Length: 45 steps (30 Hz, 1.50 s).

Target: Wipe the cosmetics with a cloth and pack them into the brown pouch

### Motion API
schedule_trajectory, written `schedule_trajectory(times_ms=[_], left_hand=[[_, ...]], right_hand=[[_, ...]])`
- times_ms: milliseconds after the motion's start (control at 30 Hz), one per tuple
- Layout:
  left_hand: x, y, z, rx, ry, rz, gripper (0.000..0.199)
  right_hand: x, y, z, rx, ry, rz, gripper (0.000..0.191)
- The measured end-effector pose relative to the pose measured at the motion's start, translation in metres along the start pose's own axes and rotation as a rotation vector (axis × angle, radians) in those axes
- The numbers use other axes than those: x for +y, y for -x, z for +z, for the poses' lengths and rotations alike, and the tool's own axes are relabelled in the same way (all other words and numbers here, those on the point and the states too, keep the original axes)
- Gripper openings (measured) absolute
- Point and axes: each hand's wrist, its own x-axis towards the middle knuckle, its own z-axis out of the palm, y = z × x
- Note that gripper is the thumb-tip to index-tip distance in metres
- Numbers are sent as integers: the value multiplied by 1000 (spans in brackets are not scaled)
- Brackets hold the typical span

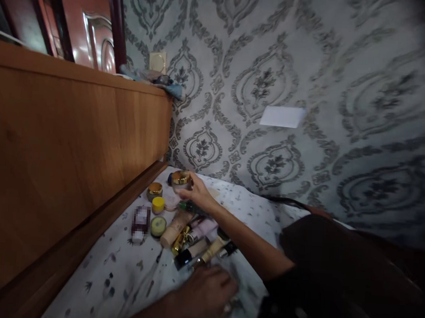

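Observation:
My right hand (198,194) is closed on a jar with a gold lid (181,178) at the far end of the printed white cloth. My left hand (209,293) is low in the view, blurred, beside the near edge of a cosmetics pile; its fingers are hard to make out. Under my right wrist lies a green-capped item (188,206). The pile includes a beige tube (175,229), a gold item (181,240) and a black-capped bottle (191,253). Left of it stand another gold-lidded jar (155,190), a yellow-lidded jar (158,204) and a round pale green container (158,226).
A wooden panel (77,136) borders the cloth (108,268) on the left, with crumpled fabric (163,81) on top. Patterned wallpaper (217,82) rises behind. A partly blurred bottle (140,222) lies near the panel. A large dark shape (329,252) fills the right.

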Motion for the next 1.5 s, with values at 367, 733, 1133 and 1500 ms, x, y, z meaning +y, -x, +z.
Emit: schedule_trajectory(times_ms=[367, 733, 1133, 1500], left_hand=[[7, -1, -25, 436, 610, -339, 12], [19, -25, -49, 496, 498, -333, 18], [23, -6, -27, 142, 448, -82, 47], [19, -6, -45, 126, 383, -183, 39]], right_hand=[[-55, 216, -50, 338, -555, 381, 55], [-48, 275, -17, 318, -223, 386, 63], [-52, 283, -22, 327, -147, 322, 66], [-48, 284, -21, 364, -77, 420, 73]])
